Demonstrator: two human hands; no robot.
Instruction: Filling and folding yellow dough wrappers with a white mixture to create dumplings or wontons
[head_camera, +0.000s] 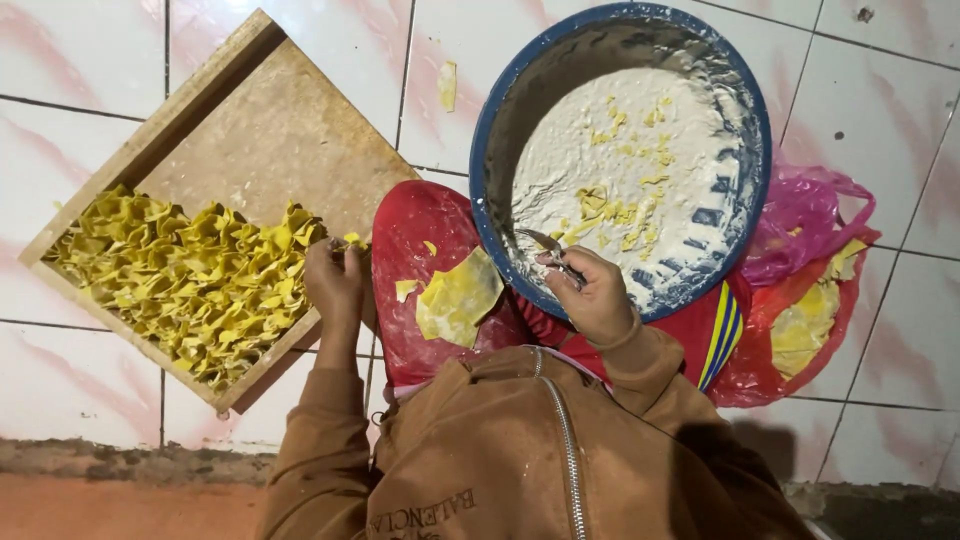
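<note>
Left hand: closed on a folded yellow dough piece at the tray's lower right edge.
Right hand: clamped on small scissors over the blue basin.
Wooden tray: seen left of centre, half filled.
Risk: the dough sheet on the red lap could have been slid off; the leaning basin could have been tipped.

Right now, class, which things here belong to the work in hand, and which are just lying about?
In use:
left hand
right hand
scissors
wooden tray
yellow folded pieces
blue bowl
flat yellow sheet

Lying about:
pink bag
scrap on the tiles
</note>
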